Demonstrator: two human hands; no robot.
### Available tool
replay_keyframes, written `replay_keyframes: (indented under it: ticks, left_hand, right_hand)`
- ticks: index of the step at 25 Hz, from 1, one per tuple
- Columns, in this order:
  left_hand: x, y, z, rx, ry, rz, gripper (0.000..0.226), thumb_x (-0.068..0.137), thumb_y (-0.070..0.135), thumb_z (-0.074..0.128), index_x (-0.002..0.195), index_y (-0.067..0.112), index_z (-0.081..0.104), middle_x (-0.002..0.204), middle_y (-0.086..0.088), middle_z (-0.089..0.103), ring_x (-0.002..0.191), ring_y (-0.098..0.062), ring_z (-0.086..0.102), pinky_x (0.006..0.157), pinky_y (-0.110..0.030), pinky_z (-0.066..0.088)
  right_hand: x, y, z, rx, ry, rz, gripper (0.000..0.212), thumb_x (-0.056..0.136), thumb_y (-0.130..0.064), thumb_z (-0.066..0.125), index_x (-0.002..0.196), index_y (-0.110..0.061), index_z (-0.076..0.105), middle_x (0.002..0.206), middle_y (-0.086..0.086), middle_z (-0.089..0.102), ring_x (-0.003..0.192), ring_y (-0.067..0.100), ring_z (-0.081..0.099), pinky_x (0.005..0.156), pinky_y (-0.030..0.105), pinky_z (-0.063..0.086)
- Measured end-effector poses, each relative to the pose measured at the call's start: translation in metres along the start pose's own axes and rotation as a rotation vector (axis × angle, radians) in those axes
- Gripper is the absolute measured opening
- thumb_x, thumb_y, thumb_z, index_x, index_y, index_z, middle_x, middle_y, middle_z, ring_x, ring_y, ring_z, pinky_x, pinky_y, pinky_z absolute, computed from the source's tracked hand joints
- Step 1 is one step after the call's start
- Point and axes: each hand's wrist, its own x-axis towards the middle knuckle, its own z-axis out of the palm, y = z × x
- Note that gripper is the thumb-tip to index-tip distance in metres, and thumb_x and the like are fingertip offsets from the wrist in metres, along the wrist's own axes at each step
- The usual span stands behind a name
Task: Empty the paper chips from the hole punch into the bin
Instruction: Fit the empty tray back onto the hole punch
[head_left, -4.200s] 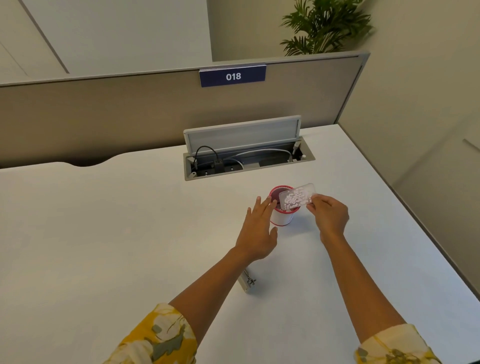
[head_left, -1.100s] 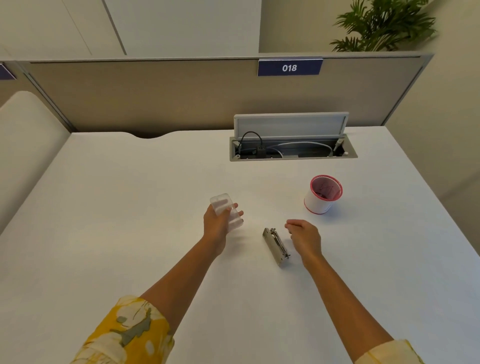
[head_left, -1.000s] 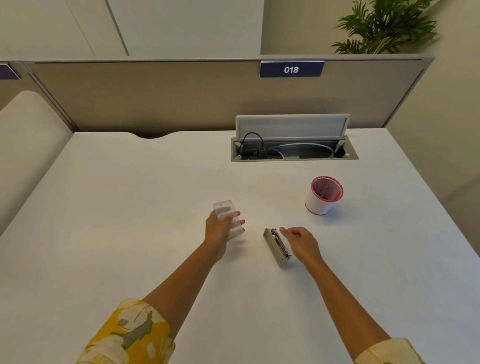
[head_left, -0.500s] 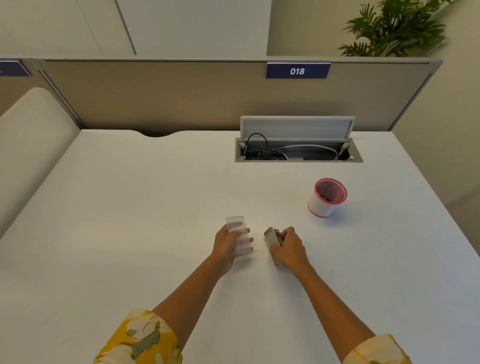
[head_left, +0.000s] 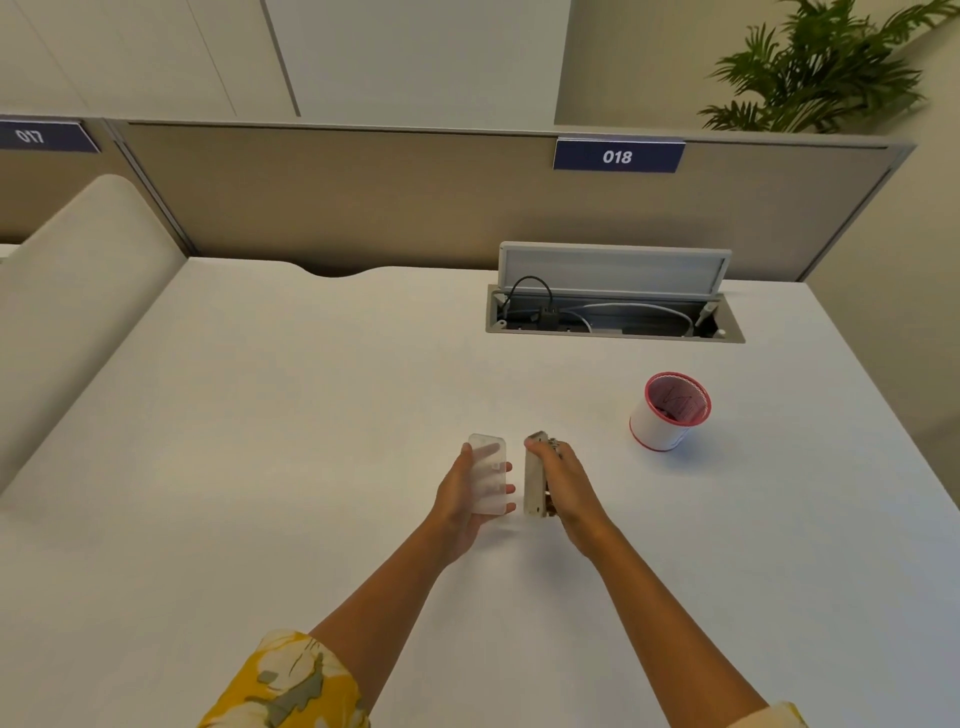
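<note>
My left hand (head_left: 460, 501) holds the clear plastic chip tray (head_left: 488, 475) of the hole punch, its open side turned toward the right; no chips show in it. My right hand (head_left: 566, 488) grips the metal hole punch (head_left: 534, 480), tipped on its edge with its flat base facing the tray. Tray and punch are a few centimetres apart, just above the white desk (head_left: 311, 441). The bin (head_left: 667, 415), a small white cup with a red rim, stands upright to the right of my hands.
An open cable hatch (head_left: 613, 312) with wires is set into the desk at the back. A beige partition with the sign 018 (head_left: 618, 156) closes the far side. The desk's right edge runs close behind the bin.
Earlier my right hand tipped the chip-filled tray over the bin. Since then the tray passed to my left hand; my right hand reached the punch on the desk, grasped it and raised it beside the tray.
</note>
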Motion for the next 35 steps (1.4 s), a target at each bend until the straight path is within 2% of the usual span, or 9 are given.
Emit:
replay_keyframes:
  ticks: [4, 7, 10, 14, 16, 21, 25, 30, 35]
  left_hand:
    - [-0.001, -0.003, 0.007, -0.079, -0.062, -0.003, 0.052, 0.107, 0.044, 0.025, 0.136, 0.017, 0.058, 0.134, -0.015, 0.065, 0.116, -0.032, 0.064, 0.094, -0.048, 0.052]
    - [-0.005, -0.002, 0.013, -0.114, -0.123, -0.025, 0.05, 0.107, 0.043, 0.024, 0.135, 0.019, 0.059, 0.133, -0.012, 0.067, 0.124, -0.029, 0.061, 0.096, -0.045, 0.051]
    - [-0.007, 0.001, 0.018, -0.137, -0.121, -0.053, 0.05, 0.108, 0.041, 0.025, 0.13, 0.017, 0.062, 0.127, -0.013, 0.07, 0.122, -0.028, 0.062, 0.095, -0.043, 0.052]
    - [-0.007, 0.002, 0.019, -0.169, -0.089, -0.065, 0.048, 0.108, 0.037, 0.027, 0.134, 0.012, 0.06, 0.128, -0.015, 0.068, 0.124, -0.028, 0.061, 0.092, -0.038, 0.053]
    - [-0.008, 0.002, 0.019, -0.189, -0.096, -0.067, 0.048, 0.108, 0.037, 0.028, 0.134, 0.011, 0.059, 0.13, -0.015, 0.067, 0.125, -0.028, 0.06, 0.095, -0.037, 0.052]
    - [-0.009, 0.001, 0.02, -0.172, -0.112, -0.069, 0.046, 0.107, 0.038, 0.033, 0.136, 0.012, 0.058, 0.131, -0.013, 0.068, 0.126, -0.027, 0.06, 0.11, -0.042, 0.044]
    - [-0.011, -0.001, 0.021, -0.177, -0.118, -0.056, 0.045, 0.107, 0.035, 0.032, 0.136, 0.012, 0.058, 0.13, -0.013, 0.068, 0.123, -0.025, 0.062, 0.099, -0.036, 0.051]
    - [-0.014, -0.002, 0.024, -0.213, -0.115, -0.055, 0.045, 0.108, 0.035, 0.031, 0.135, 0.01, 0.058, 0.13, -0.015, 0.068, 0.125, -0.026, 0.061, 0.11, -0.038, 0.045]
    - [-0.012, -0.009, 0.023, -0.107, -0.156, 0.024, 0.041, 0.107, 0.035, 0.035, 0.138, 0.016, 0.055, 0.132, -0.011, 0.067, 0.125, -0.023, 0.063, 0.103, -0.035, 0.05]
  right_hand:
    - [0.003, -0.015, 0.016, -0.04, 0.037, -0.026, 0.054, 0.076, -0.064, 0.061, 0.104, -0.017, 0.059, 0.098, -0.001, 0.068, 0.087, 0.016, 0.068, 0.069, 0.034, 0.056]
    - [0.004, -0.019, 0.029, -0.151, 0.128, -0.093, 0.068, 0.072, -0.069, 0.062, 0.113, -0.015, 0.057, 0.104, 0.0, 0.069, 0.09, 0.015, 0.068, 0.069, 0.028, 0.053]
    - [0.0, -0.016, 0.035, -0.214, 0.18, -0.154, 0.055, 0.086, -0.051, 0.063, 0.12, -0.011, 0.048, 0.111, 0.004, 0.064, 0.091, 0.017, 0.064, 0.065, 0.02, 0.048]
    - [-0.003, -0.008, 0.036, -0.266, 0.183, -0.196, 0.043, 0.091, -0.033, 0.063, 0.121, -0.01, 0.041, 0.12, 0.009, 0.058, 0.099, 0.021, 0.06, 0.08, 0.027, 0.053]
    - [-0.005, -0.005, 0.037, -0.28, 0.189, -0.213, 0.04, 0.092, -0.028, 0.063, 0.121, -0.01, 0.041, 0.122, 0.01, 0.056, 0.1, 0.019, 0.058, 0.081, 0.026, 0.051]
    - [-0.007, -0.005, 0.038, -0.267, 0.21, -0.225, 0.043, 0.093, -0.024, 0.061, 0.129, -0.012, 0.041, 0.127, 0.009, 0.057, 0.108, 0.022, 0.06, 0.087, 0.028, 0.053]
    - [-0.007, -0.006, 0.041, -0.199, 0.243, -0.22, 0.045, 0.095, -0.023, 0.059, 0.134, -0.014, 0.038, 0.13, 0.011, 0.057, 0.112, 0.025, 0.06, 0.09, 0.031, 0.054]
    - [-0.007, -0.004, 0.046, -0.139, 0.3, -0.243, 0.043, 0.097, -0.021, 0.055, 0.136, -0.016, 0.038, 0.135, 0.011, 0.054, 0.119, 0.026, 0.057, 0.094, 0.033, 0.053]
    - [-0.008, -0.001, 0.046, -0.126, 0.335, -0.262, 0.044, 0.096, -0.02, 0.057, 0.136, -0.016, 0.039, 0.132, 0.006, 0.053, 0.112, 0.02, 0.056, 0.087, 0.027, 0.053]
